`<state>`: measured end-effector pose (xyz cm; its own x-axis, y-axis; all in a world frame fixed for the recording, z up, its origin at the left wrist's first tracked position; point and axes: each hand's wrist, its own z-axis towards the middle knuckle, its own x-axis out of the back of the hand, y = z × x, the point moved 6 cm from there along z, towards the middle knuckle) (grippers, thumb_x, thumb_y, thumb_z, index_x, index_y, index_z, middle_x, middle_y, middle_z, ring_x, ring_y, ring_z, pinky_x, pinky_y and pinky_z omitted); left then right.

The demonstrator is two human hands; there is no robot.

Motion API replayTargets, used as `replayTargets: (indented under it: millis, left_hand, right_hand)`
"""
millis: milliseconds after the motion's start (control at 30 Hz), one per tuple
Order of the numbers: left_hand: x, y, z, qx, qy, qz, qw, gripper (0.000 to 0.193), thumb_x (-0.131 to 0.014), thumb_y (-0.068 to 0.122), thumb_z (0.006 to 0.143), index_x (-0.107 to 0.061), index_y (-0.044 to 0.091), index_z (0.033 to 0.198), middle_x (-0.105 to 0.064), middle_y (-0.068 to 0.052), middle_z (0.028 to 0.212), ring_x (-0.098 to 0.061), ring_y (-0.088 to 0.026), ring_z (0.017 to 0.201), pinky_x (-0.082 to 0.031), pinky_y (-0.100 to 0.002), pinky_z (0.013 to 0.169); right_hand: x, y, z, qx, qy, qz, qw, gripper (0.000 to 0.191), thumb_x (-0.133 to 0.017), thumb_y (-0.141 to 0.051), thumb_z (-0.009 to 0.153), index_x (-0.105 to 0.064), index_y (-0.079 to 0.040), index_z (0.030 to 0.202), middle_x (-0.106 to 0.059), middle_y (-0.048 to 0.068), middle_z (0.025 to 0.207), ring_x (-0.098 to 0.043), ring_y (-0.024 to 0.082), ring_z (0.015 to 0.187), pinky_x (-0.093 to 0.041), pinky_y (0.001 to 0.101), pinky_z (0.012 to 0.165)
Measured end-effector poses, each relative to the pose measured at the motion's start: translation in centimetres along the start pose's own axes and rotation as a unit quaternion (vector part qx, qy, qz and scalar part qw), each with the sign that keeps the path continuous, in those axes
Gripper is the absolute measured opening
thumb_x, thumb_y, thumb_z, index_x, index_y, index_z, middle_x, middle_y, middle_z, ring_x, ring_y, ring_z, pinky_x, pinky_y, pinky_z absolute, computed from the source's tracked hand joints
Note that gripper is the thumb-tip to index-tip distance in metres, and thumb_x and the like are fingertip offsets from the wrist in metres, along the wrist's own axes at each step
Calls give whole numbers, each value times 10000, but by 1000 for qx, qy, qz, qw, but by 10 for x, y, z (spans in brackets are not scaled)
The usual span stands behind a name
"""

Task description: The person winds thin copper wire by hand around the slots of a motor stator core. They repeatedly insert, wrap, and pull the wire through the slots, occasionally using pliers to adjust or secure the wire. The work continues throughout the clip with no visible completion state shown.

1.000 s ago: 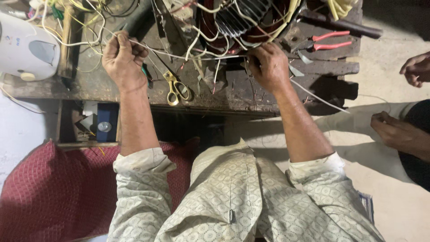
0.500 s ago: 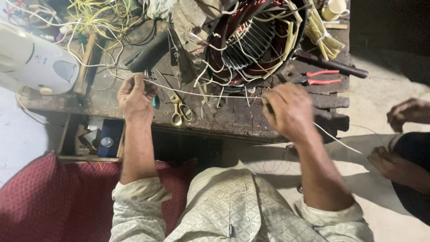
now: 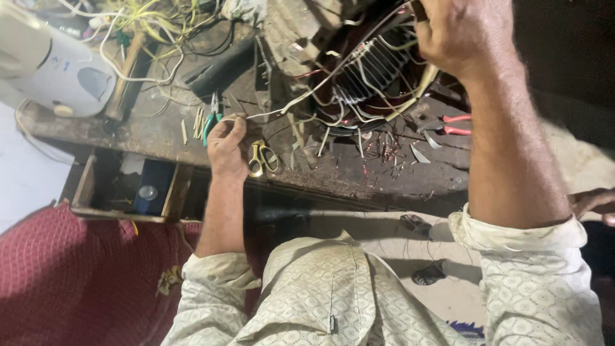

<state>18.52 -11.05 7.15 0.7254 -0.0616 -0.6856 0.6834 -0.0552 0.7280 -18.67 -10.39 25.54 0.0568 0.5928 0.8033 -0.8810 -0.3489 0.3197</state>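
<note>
My left hand [image 3: 228, 146] rests on the dark wooden workbench [image 3: 147, 131] and pinches the end of a thin white wire [image 3: 301, 96]. That wire runs up and to the right to a motor stator [image 3: 375, 67] wound with red copper coils and white sleeves. My right hand [image 3: 464, 32] is raised close to the camera, above the stator's right side. Its fingers are closed on the wire near the windings. Yellow-handled scissors [image 3: 262, 158] lie just right of my left hand.
A white appliance [image 3: 54, 67] sits at the bench's left end. Green-handled pliers [image 3: 211, 115] and red-handled pliers [image 3: 456, 125] lie on the bench among wire scraps. An open drawer [image 3: 125, 189] hangs below. Another person's hand [image 3: 592, 204] shows at the right edge.
My right hand rose from the bench edge to the stator's upper right, close to the camera. The left hand kept hold of the wire. The view swung down and left.
</note>
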Motion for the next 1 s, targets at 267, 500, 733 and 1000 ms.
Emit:
replayTargets:
  millis: [267,500,733,1000]
  left_hand:
    - [5,13,17,-48,-2,40,998,92,-743,68,959,-725,-5,1013,-748,-74,908,-694,-151,788,-566,-271,738]
    - [2,11,24,-27,-19,27,999,73,-748,70,966,-738,17,1015,-747,-72,890,-703,-146,773,-582,-280,736]
    - [0,16,19,-35,-26,39,998,93,-748,101,967,-727,26,1018,-751,-72,889,-715,-161,802,-595,-293,765]
    - [8,21,-3,-58,-38,79,994,84,-742,83,988,-726,5,1014,-732,-67,884,-683,-143,777,-559,-269,741]
  right_hand:
    - [-25,25,-1,-11,11,94,995,274,-543,19,893,-632,-9,1150,-679,117,1054,-662,240,917,-569,355,845]
    - [-21,21,-5,-38,-36,52,997,318,-577,32,848,-647,-13,1155,-678,121,945,-653,271,802,-534,382,733]
    - [-10,9,-7,14,12,-57,998,191,-622,-52,888,-673,-82,1070,-647,53,911,-625,182,802,-505,332,784]
    - [39,-35,-48,46,89,-117,988,46,-668,-130,975,-706,-133,1000,-636,1,911,-629,124,872,-477,330,918]
